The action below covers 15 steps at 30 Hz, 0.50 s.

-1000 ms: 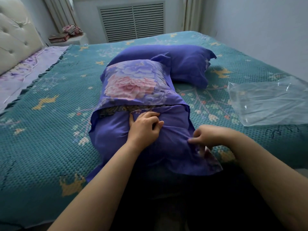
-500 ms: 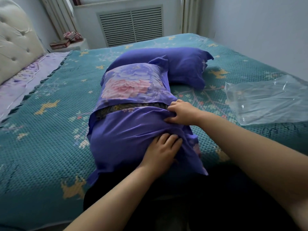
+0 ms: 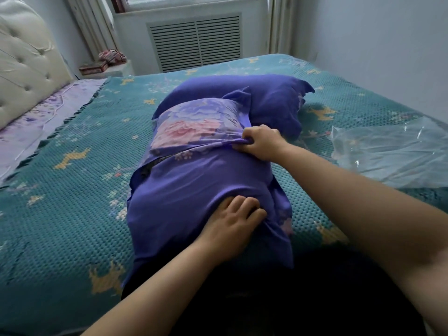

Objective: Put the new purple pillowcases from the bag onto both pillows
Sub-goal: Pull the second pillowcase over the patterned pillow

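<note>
second pillow almost done

Pillowcase flap (image 3: 232, 144) is pinched by right hand (image 3: 260, 143) mid-frame; left hand (image 3: 232, 219) fingers spread on pillow (image 3: 194, 185); tucking's left.

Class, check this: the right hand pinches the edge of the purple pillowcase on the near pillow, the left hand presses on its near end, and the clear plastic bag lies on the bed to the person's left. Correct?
One detail is wrong. The head view shows the clear plastic bag on the green patterned bedspread to the person's right, not left. The right hand does pinch the purple pillowcase edge, and the left hand presses its near end.
</note>
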Available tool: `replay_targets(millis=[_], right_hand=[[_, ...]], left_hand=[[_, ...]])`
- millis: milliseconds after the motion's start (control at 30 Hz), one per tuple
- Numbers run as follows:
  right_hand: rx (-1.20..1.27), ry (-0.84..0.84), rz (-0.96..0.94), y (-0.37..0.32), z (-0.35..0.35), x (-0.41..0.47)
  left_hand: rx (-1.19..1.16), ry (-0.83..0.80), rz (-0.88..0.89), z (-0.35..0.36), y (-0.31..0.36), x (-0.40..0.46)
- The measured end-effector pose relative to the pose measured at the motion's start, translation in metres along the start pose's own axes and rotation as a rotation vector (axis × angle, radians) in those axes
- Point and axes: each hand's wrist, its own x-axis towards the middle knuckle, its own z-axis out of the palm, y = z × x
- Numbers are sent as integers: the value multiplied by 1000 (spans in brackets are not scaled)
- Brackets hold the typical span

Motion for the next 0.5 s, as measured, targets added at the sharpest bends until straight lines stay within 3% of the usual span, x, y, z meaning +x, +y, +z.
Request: replay_targets(millis=[100, 167, 333, 400, 500], right_hand=[[70, -340, 2, 10, -16, 1], [-30, -493, 58, 18, -25, 1], [-243, -775, 277, 17, -7, -13], [-96, -620, 300, 21, -9, -7], [196, -151, 325, 24, -15, 3]], left_hand=[[128, 16, -120, -1, 0, -7], [191, 30, -202, -2, -1, -8], [104, 56, -43, 7, -1, -12], [37, 46, 22, 6, -1, -15], [-55, 92, -41, 1, -8, -4]])
